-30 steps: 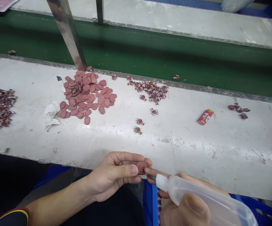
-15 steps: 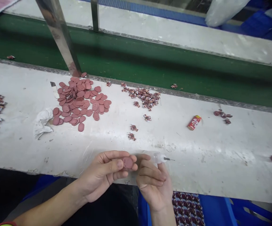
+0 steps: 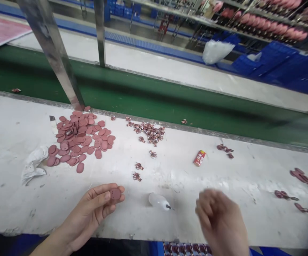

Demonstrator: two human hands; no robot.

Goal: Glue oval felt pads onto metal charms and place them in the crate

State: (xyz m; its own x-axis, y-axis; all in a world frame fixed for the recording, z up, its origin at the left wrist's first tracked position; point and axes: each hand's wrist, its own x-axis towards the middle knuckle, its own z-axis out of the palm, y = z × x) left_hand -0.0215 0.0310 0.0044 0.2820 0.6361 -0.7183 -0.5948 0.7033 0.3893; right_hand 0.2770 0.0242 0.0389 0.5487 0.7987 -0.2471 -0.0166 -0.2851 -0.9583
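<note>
At the bench (image 3: 223, 185) edge, the left hand (image 3: 95, 209) pinches one disc (image 3: 115, 193) between thumb and fingers. Near the lying bottle (image 3: 159, 201), the right hand (image 3: 220, 220) is blurred; its grip cannot be told. Judging by the heap (image 3: 80, 140), much looks left. Writing on the red tube (image 3: 199, 158) is unreadable.

Pinches a red-brown oval disc (image 3: 115, 193) between thumb and fingertips of the left hand (image 3: 89, 209), over the near edge of the white bench (image 3: 223, 177). Holds the right hand (image 3: 220, 220), blurred and loosely curled, above the same edge further right, touching nothing. Looks onto a clear squeeze bottle (image 3: 159, 201) lying on its side between both hands, apart from each, with a heap of discs (image 3: 79, 140) beside a white rag (image 3: 33, 165) and a small red packet (image 3: 199, 158) nearer the far edge.
</note>
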